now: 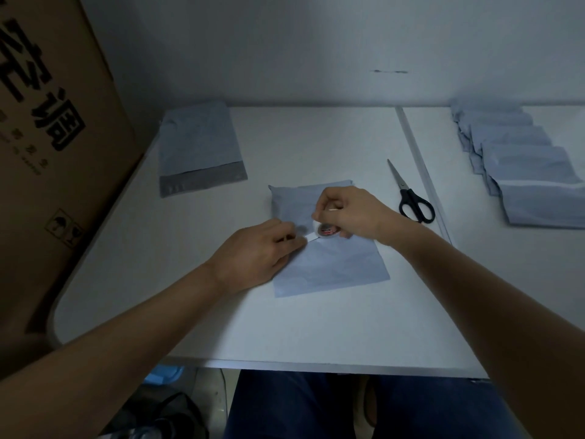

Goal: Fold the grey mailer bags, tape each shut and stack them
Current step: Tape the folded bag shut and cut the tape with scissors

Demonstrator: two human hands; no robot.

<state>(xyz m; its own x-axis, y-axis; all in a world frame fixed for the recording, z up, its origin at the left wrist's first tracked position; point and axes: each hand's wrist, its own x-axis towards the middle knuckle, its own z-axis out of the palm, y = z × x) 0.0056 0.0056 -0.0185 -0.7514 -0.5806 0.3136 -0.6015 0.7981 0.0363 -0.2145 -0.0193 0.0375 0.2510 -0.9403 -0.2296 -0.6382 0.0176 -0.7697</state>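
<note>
My right hand (349,212) holds a small roll of tape (327,231) near the centre of the frame, fingers curled round it so the grip is closed on the roll, with its printed face turned toward me. My left hand (262,251) sits just left of it, thumb and fingertips pinched together on the free end of the tape (308,238), a short white strip stretched between the two hands. That grip is tight, with the other fingers folded under and resting on the bag below.

Both hands lie over a grey mailer bag (332,264) in the middle of the white table (316,327). Its upper part is folded over and puffed up above my hands, while the lower part lies flat toward me.

In the upper left of the frame a flat pile of unfolded bags (199,144) lies with a darker flap at its near end. At the right edge a row of finished bags (519,160) overlap one another like tiles. Black-handled scissors (410,194) lie closed between my right hand and that row, blades pointing away from me. A cardboard box (47,153) with black printing fills the left side, touching the table edge
</note>
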